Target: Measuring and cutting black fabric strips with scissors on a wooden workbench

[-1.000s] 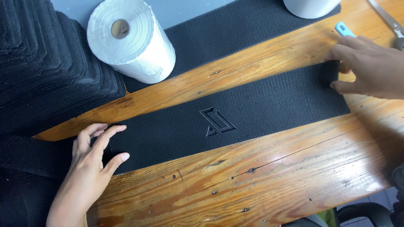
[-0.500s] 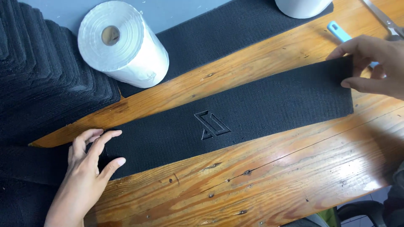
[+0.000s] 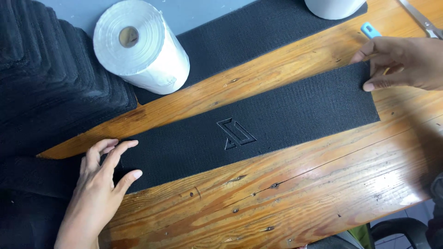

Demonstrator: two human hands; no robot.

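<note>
Across the wooden bench, the long black textured strip is lying flat; left hand is pressing one end, fingers spread; right hand is pinching the other; even tension matters, I'd judge.

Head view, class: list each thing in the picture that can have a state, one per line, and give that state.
Black fabric strip: flat on the wooden table, embossed emblem up.
Left hand: open, fingers spread on the strip's left end.
Right hand: fingers on the strip's right end.
Near white roll: on its side, core showing.
Far white roll: mostly cropped.
Black fabric stack: piled at left.
Blue tool: lying on the table.
</note>
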